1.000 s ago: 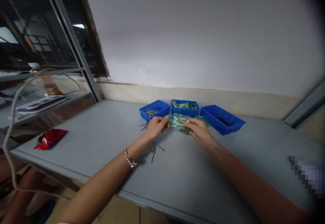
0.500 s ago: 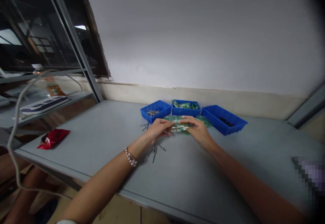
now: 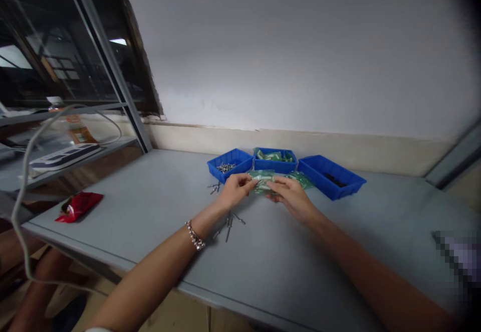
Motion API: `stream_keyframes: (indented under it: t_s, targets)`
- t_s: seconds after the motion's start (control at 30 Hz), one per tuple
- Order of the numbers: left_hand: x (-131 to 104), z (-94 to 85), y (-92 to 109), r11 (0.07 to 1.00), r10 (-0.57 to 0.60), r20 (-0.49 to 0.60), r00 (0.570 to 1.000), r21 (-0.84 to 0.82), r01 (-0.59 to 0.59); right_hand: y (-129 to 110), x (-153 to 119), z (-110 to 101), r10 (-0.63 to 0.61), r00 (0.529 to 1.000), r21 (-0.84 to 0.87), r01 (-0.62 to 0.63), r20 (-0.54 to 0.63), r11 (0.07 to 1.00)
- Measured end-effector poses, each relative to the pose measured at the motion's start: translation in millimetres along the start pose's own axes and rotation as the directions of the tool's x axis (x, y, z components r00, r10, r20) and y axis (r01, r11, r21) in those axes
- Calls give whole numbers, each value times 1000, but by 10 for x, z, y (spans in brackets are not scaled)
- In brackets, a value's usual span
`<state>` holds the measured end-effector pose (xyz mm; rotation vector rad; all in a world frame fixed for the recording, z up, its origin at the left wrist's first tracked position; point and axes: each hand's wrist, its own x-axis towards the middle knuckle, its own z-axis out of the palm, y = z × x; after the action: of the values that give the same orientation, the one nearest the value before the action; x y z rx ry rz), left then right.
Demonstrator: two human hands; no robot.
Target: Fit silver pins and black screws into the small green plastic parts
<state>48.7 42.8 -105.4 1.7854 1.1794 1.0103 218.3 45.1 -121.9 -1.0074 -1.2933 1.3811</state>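
Note:
Between my hands is a small clear-and-green plastic bag (image 3: 262,175), its contents too blurred to name. My left hand (image 3: 236,189) pinches the bag's left edge, and a beaded bracelet circles that wrist. On the opposite edge, my right hand (image 3: 291,195) closes with its thumb on top. More green bags (image 3: 302,179) lie on the table just beyond my right fingers. Loose metal pins that look like rivets (image 3: 229,225) are scattered near my left wrist, with others (image 3: 214,187) beside the left bin.
Along the wall stand three blue bins: a left one (image 3: 215,171) with metal pieces, a middle one (image 3: 275,166) with green bags, a right one (image 3: 323,187) with dark bits. A red packet (image 3: 80,206) lies at left. Someone's legs (image 3: 41,287) show below the table's left end.
My hands have shifted their hold on the bag, which now looks flatter and raised between them. My right thumb has come over its front. The bins and loose pins stay put.

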Motion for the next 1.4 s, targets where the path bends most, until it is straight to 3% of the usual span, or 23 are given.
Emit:
stream_keyframes:
  t_s: [0.17,0.33,0.47,0.57,0.67,0.73,0.97,1.07,1.2,1.4]
  targets:
    - [-19,7,-1,1000,13,33,999,0,-13,16,-1,-17,-17,1000,-7,17,-5,1000]
    - [16,-38,-75,991,-133,-40,990,-38,132,52,20,-32,-42,998,-1,42,-52,999]
    - [24,-74,-61,908,-356,122,926,-191,374,75,35,-32,-132,987,-44,129,-91,991]
    - [-6,-62,-9,828,-406,221,887,-320,459,86,47,-33,-217,975,-132,211,-40,969]
    - [-36,-32,22,835,-346,166,923,-395,384,101,59,-42,-307,952,-183,303,3,935]
    - [-42,-17,20,867,-299,122,946,-380,323,108,60,-50,-297,955,-181,292,-2,939]
    - [3,-14,-32,981,-126,19,992,-143,127,49,20,-23,-40,998,114,46,-55,992]
    - [3,-14,-15,994,-61,9,998,-92,61,28,-2,1,31,999,139,-28,-21,990]
    - [-17,-11,20,998,-31,21,999,-61,32,35,-20,8,29,998,10,-30,59,1000]
    - [-8,-22,-10,996,-70,42,997,-47,72,46,-17,-9,11,999,-1,-11,32,1000]
